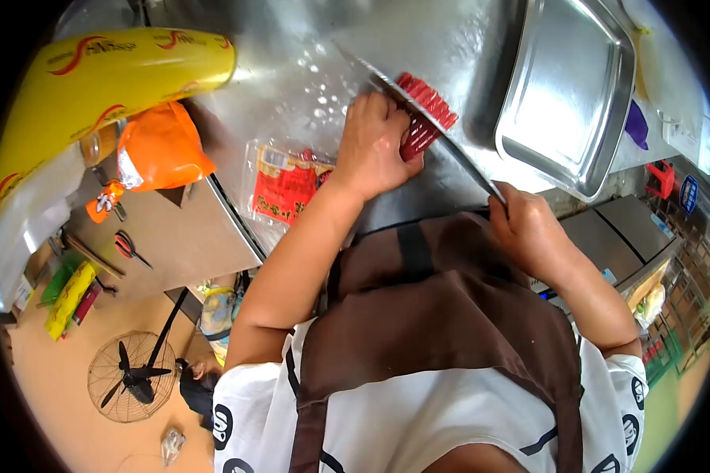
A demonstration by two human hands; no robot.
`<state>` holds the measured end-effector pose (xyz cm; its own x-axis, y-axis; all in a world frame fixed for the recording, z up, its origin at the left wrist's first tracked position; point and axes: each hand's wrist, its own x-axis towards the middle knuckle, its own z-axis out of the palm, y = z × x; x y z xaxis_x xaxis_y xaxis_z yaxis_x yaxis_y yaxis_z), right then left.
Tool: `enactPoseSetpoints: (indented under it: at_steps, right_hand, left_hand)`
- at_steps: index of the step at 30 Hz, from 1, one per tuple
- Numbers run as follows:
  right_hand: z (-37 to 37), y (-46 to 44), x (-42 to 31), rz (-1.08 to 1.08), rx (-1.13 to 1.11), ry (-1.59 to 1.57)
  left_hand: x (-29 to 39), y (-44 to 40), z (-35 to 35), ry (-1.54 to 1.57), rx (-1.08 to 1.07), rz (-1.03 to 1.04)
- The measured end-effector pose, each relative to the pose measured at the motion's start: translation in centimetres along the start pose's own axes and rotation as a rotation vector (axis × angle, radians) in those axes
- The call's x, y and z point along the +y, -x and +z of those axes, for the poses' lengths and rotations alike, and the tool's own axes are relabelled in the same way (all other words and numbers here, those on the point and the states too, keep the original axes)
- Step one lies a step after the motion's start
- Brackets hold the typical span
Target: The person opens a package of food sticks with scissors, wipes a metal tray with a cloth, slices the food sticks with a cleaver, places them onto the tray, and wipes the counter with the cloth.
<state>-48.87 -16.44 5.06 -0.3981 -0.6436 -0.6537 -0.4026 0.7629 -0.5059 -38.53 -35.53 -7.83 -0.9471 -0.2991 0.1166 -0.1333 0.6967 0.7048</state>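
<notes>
Fingers of the left hand (377,142) are bent down onto a bundle of red sticks (434,98), gripping it against the metal counter (442,35) right in front of the person. The sticks lie side by side and shine a little. From where I stand, a knife (451,147) runs slantwise across the middle of them, so that part of the bundle shows on each side of the blade. How deep the edge sits, I can't tell.

The right hand (526,225) is closed round the handle, near the counter's front edge, and the blade points away from the body, over toward the left. Its tip reaches out past the bundle and past the left knuckles.

Just beside the left wrist lies a clear packet with a red label (280,189), partly tucked behind the forearm. White flecks (319,87) dot the metal farther back. Over to the right stands a shallow metal tray (560,87), apart from both hands.

Off to the left I see a big yellow package (134,71) printed with red swirls, an orange bag (164,150) next to it, and scissors (125,245) on a lower surface. The person wears a brown apron (434,315) over a white shirt (434,402).
</notes>
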Motion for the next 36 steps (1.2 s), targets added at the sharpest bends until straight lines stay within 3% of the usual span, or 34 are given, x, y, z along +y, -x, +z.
enactPoseSetpoints:
  at_steps: [3, 9, 11, 13, 15, 17, 19, 21, 23, 24, 25, 27, 36]
  right_hand:
    - [1.4, -1.4, 0.1, 0.061, 0.007, 0.022]
    - [2.5, -4.4, 0.6, -0.02, 0.051, -0.017]
    - [2.2, -4.5, 0.5, -0.127, -0.006, 0.111]
    - [1.8, -3.2, 0.5, -0.046, 0.049, 0.023]
    - [0.9, -1.7, 0.8, 0.1, -0.046, -0.01]
    - [1.8, -2.3, 1.0, 0.065, -0.016, -0.012]
    - [2.3, -5.1, 0.2, -0.149, 0.026, 0.038]
    - [3.0, -6.5, 0.1, -0.11, 0.037, -0.003]
    - [2.9, -6.5, 1.6, -0.347, -0.019, 0.237]
    - [2.6, -4.8, 1.5, -0.164, 0.018, 0.09]
    - [2.4, -4.1, 1.3, -0.164, 0.014, 0.095]
    - [2.3, -2.9, 1.4, 0.086, 0.02, 0.015]
    - [2.3, -3.0, 1.2, 0.032, 0.083, -0.082]
  left_hand:
    - [-0.4, -0.1, 0.4, 0.002, 0.017, 0.005]
    - [-0.2, 0.5, 0.2, -0.032, 0.037, 0.004]
    - [-0.1, 0.0, -0.2, -0.037, 0.004, -0.018]
    - [-0.1, -0.5, -0.2, -0.013, 0.032, 0.001]
    - [-0.2, 0.0, 0.0, -0.034, 0.025, 0.005]
    - [-0.4, 0.1, 0.4, -0.014, 0.047, 0.026]
    - [-0.5, 0.0, 0.3, 0.01, 0.07, 0.038]
    - [-0.2, 0.2, 0.2, -0.002, 0.062, 0.021]
    - [-0.2, -0.1, 0.2, -0.003, 0.063, 0.02]
    - [-0.3, 0.0, 0.1, -0.013, 0.035, 0.009]
    - [-0.3, 0.2, 0.0, -0.02, 0.007, -0.006]
    - [-0.3, 0.3, 0.4, -0.027, 0.026, 0.007]
    - [0.3, 1.7, -1.5, 0.018, 0.028, -0.015]
